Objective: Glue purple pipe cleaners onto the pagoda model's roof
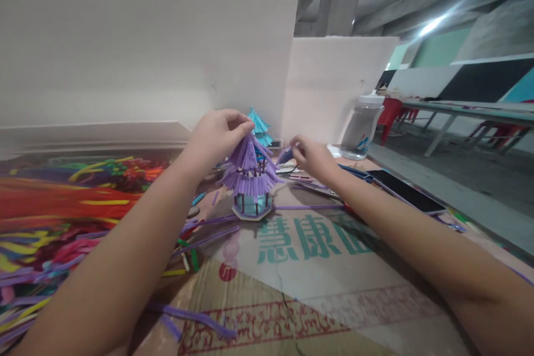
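Bare forearms [125, 245] are nearest, stretched over the surface [325, 272] toward its far edge. With the left hand [221, 132] I have the grip pinched at the peak of a purple pagoda model [252, 181], which stands upright short of that edge; a hold on top probably steadies it without crushing the 2 tiers of eaves. On the right hand [312, 158], the grip is curled at a small purplish item [285, 156]; I cannot tell whether it's clasped. Loose fuzzy strips [104, 200] spread along the left side, likely for easy reach; a phone [406, 192] and bottle [362, 128] sit by the right edge, likely out of the way.
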`<state>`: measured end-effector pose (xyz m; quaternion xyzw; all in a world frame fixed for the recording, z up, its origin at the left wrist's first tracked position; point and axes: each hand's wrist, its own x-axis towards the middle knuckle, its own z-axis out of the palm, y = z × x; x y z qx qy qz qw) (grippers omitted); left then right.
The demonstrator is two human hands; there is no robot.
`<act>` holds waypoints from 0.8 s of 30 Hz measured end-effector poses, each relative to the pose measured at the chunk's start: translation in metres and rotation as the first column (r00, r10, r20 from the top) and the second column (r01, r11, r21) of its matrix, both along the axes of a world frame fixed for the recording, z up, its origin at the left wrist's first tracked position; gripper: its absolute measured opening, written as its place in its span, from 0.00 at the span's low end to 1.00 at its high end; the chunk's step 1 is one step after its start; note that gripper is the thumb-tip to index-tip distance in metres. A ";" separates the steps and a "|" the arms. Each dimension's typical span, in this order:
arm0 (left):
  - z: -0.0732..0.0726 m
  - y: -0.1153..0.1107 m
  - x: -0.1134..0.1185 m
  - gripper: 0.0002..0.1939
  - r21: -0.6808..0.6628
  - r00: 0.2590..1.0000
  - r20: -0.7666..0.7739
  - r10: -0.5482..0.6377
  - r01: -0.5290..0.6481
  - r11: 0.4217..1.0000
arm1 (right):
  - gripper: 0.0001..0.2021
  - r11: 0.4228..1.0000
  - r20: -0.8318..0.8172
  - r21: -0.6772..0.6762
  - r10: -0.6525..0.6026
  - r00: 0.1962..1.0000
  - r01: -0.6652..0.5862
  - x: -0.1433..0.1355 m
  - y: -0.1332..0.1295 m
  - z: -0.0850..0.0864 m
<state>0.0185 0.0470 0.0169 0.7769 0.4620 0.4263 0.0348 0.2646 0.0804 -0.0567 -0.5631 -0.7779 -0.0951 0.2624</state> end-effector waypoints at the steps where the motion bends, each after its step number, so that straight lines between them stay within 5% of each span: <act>1: 0.000 0.000 0.000 0.15 -0.011 1.000 -0.004 -0.013 0.013 1.000 | 0.14 1.000 -0.062 0.022 0.010 0.998 -0.009 0.001 -0.003 0.010; 3: -0.001 0.002 0.000 0.15 -0.030 0.999 -0.020 -0.042 0.041 0.999 | 0.10 0.986 -0.309 0.106 0.153 0.939 -0.126 0.001 -0.014 0.030; 6: -0.002 0.005 -0.001 0.17 -0.039 0.997 -0.024 -0.076 0.075 0.996 | 0.05 0.882 -0.565 0.294 0.471 0.677 -0.369 -0.003 -0.042 0.054; 10: -0.004 0.010 -0.003 0.20 -0.047 0.995 -0.005 -0.101 0.100 0.994 | 0.06 0.838 -0.608 0.339 0.542 0.580 -0.428 -0.009 -0.080 0.068; 15: 0.000 0.008 -0.004 0.20 0.037 0.999 -0.025 -0.045 0.045 0.998 | 0.02 0.804 -0.597 0.262 0.570 0.565 -0.534 -0.016 -0.102 0.063; 18: 0.004 0.003 -0.004 0.18 0.178 0.991 0.111 -0.071 0.050 0.983 | 0.04 0.814 -0.488 0.247 0.573 0.658 -0.526 -0.020 -0.109 0.058; 21: 0.007 -0.005 -0.001 0.28 0.111 0.910 0.316 -0.269 0.246 0.963 | 0.05 0.832 -0.245 0.294 0.541 0.805 -0.470 -0.025 -0.114 0.053; 24: 0.010 -0.015 0.003 0.37 -0.081 0.785 0.454 -0.422 0.508 0.858 | 0.05 0.830 -0.078 0.291 0.516 0.853 -0.475 -0.029 -0.113 0.047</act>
